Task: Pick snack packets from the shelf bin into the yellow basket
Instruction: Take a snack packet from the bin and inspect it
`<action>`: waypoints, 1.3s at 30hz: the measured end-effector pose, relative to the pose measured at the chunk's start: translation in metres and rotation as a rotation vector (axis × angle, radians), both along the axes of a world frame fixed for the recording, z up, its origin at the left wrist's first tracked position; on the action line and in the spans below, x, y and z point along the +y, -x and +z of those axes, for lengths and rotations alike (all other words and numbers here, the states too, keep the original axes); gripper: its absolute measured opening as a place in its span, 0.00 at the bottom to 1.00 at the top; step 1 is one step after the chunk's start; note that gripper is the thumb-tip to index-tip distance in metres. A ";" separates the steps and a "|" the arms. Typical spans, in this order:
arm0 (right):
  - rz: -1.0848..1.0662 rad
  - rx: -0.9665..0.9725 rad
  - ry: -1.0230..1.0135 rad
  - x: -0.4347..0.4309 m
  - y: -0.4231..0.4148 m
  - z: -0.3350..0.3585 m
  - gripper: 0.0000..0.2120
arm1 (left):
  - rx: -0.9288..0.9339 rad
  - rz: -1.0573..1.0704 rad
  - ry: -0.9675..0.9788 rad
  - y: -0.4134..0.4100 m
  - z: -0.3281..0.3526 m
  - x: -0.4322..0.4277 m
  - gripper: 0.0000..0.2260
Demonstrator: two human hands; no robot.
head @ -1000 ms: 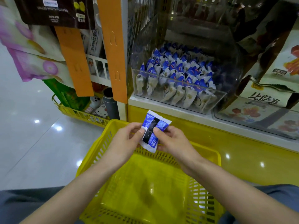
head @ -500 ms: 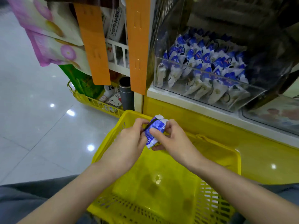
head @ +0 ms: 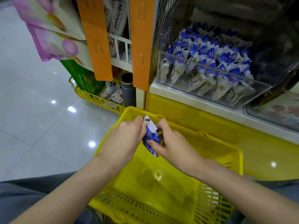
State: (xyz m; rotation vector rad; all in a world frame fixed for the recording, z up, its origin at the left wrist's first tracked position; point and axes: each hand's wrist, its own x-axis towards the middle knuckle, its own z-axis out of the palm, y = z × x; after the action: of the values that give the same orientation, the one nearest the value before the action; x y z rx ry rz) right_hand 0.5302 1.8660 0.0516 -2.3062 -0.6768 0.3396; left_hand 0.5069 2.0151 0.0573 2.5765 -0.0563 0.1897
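both hands' fingers (head: 159,147) pinch one blue packet (head: 151,136) (crumpled) above the yellow basket (head: 215,160)

Glossy yellow plastic basket (head: 223,152), clear plastic bin (head: 210,88), seemingly foil-like shiny packet (head: 151,137), polished floor (head: 32,110).

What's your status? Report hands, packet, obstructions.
Left hand pinches blue snack packet at top edge, right hand grips it lower. Packet over yellow basket, not dropped yet. Nothing in between.
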 end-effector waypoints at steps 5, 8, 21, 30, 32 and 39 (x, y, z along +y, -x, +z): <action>-0.086 0.136 -0.120 0.001 -0.004 0.003 0.17 | 0.036 0.050 0.198 -0.004 -0.007 0.002 0.12; -0.117 0.207 -0.226 0.004 -0.006 0.006 0.23 | 0.159 0.132 0.632 -0.010 -0.004 0.001 0.14; -0.111 0.238 -0.060 -0.004 -0.010 0.006 0.29 | 0.335 0.064 0.910 -0.008 -0.007 -0.011 0.11; -0.125 0.044 0.006 -0.014 -0.028 0.006 0.07 | 0.445 -0.021 0.881 -0.012 0.000 -0.005 0.12; -0.119 -0.032 -0.010 -0.012 -0.025 0.006 0.08 | 0.429 0.005 0.916 -0.012 0.000 -0.005 0.13; -0.283 0.499 -0.376 -0.009 -0.027 0.010 0.05 | 0.358 0.270 1.168 -0.016 0.002 -0.005 0.12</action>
State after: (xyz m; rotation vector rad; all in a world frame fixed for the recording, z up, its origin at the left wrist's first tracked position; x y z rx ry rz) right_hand 0.5574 1.8566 0.0619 -1.8219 -0.1435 0.5734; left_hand 0.5228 2.0099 0.0596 1.4054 0.4142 -0.1252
